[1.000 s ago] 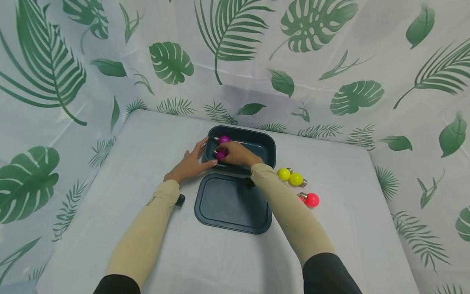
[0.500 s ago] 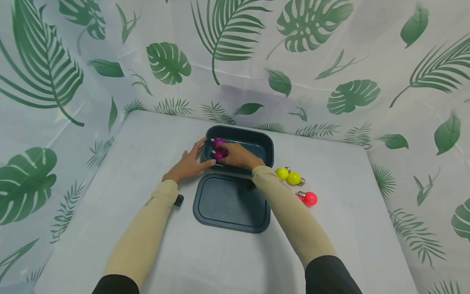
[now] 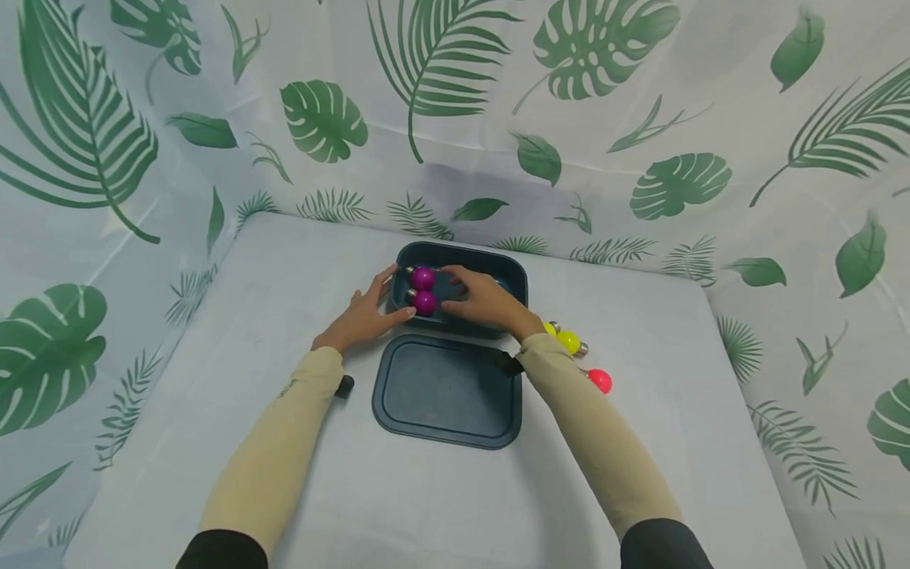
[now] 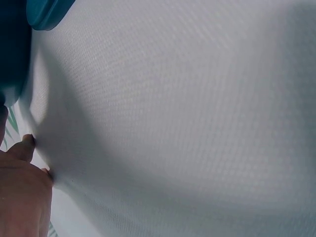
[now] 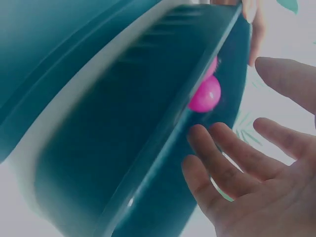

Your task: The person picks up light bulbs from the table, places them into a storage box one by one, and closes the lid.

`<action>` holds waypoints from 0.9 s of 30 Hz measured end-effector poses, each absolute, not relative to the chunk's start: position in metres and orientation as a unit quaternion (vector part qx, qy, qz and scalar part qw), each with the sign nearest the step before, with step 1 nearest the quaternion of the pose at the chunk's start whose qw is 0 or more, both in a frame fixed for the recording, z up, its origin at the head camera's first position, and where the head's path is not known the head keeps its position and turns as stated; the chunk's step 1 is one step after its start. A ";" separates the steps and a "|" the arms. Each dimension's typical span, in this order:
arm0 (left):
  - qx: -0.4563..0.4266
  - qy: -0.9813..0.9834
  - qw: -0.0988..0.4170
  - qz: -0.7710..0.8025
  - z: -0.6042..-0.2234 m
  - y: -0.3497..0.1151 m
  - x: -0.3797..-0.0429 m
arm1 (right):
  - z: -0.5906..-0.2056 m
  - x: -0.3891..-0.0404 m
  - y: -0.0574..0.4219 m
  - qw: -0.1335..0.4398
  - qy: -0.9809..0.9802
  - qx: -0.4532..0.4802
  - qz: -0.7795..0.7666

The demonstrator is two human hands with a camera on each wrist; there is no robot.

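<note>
Two purple light bulbs (image 3: 424,303) lie side by side at the left end of a dark blue-grey box (image 3: 524,288), their metal screw bases pointing left. My left hand (image 3: 364,318) rests against the box's left end, thumb at the front corner and fingers spread along the side. Over the middle of the box, my right hand (image 3: 490,302) has its fingers spread, apart from the bulbs and holding nothing. The right wrist view shows those relaxed fingers beside the box wall, with a bulb (image 5: 206,95) looking bright pink beyond. In front of the box lies its matching lid (image 3: 448,395).
Right of the box, yellow bulbs (image 3: 568,341) and a red bulb (image 3: 600,381) lie on the white tabletop (image 3: 298,261), partly hidden by my right forearm. A leaf-print cloth (image 3: 469,142) hangs behind and at the sides.
My right hand has let go of the nearer purple bulb and drawn back to the right, its fingers spreading. The farther purple bulb sits slightly nearer the other. My left hand stays at the box.
</note>
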State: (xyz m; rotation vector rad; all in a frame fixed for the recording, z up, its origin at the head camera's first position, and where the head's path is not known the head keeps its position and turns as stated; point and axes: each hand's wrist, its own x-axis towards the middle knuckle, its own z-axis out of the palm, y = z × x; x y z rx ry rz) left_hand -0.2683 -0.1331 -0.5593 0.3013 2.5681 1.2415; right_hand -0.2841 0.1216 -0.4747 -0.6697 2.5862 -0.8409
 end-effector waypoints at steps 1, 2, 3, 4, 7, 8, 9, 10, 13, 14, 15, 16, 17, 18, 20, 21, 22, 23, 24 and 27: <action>0.103 0.886 0.137 0.430 -0.559 -0.133 -0.268 | -0.473 -0.282 0.126 0.166 0.912 -0.232 -0.295; 0.102 0.886 0.137 0.431 -0.560 -0.132 -0.268 | -0.472 -0.279 0.130 0.161 0.913 -0.229 -0.296; 0.102 0.885 0.136 0.433 -0.560 -0.132 -0.267 | -0.471 -0.277 0.135 0.157 0.914 -0.227 -0.297; 0.101 0.884 0.135 0.436 -0.560 -0.132 -0.267 | -0.469 -0.275 0.140 0.153 0.915 -0.224 -0.298; 0.101 0.883 0.134 0.438 -0.561 -0.132 -0.266 | -0.465 -0.267 0.155 0.139 0.916 -0.217 -0.308; 0.102 0.883 0.135 0.438 -0.562 -0.132 -0.266 | -0.464 -0.264 0.160 0.134 0.916 -0.216 -0.311; 0.103 0.883 0.136 0.438 -0.562 -0.131 -0.266 | -0.463 -0.261 0.165 0.131 0.915 -0.214 -0.316; 0.103 0.883 0.137 0.438 -0.562 -0.131 -0.266 | -0.462 -0.258 0.171 0.126 0.915 -0.213 -0.320; 0.106 0.883 0.134 0.437 -0.560 -0.131 -0.266 | -0.460 -0.249 0.187 0.106 0.916 -0.204 -0.328; 0.108 0.884 0.131 0.435 -0.559 -0.131 -0.266 | -0.460 -0.246 0.193 0.098 0.917 -0.201 -0.331; 0.108 0.885 0.130 0.434 -0.559 -0.131 -0.266 | -0.460 -0.243 0.198 0.091 0.917 -0.197 -0.333; 0.107 0.885 0.129 0.434 -0.558 -0.131 -0.266 | -0.460 -0.240 0.203 0.084 0.919 -0.193 -0.333; 0.105 0.886 0.128 0.434 -0.558 -0.131 -0.267 | -0.460 -0.237 0.207 0.076 0.921 -0.187 -0.332; 0.103 0.886 0.129 0.432 -0.559 -0.132 -0.267 | -0.460 -0.233 0.212 0.071 0.923 -0.181 -0.332; 0.100 0.887 0.132 0.430 -0.559 -0.132 -0.267 | -0.461 -0.227 0.221 0.059 0.927 -0.170 -0.330; 0.096 0.887 0.135 0.431 -0.560 -0.132 -0.268 | -0.461 -0.224 0.225 0.055 0.929 -0.163 -0.328; 0.094 0.887 0.137 0.431 -0.560 -0.132 -0.268 | -0.461 -0.220 0.229 0.050 0.930 -0.156 -0.328; 0.093 0.887 0.138 0.431 -0.561 -0.132 -0.268 | -0.461 -0.217 0.233 0.046 0.932 -0.148 -0.329; 0.093 0.888 0.138 0.429 -0.562 -0.132 -0.269 | -0.462 -0.213 0.237 0.042 0.933 -0.140 -0.330; 0.094 0.890 0.134 0.426 -0.563 -0.131 -0.269 | -0.463 -0.203 0.249 0.029 0.935 -0.122 -0.332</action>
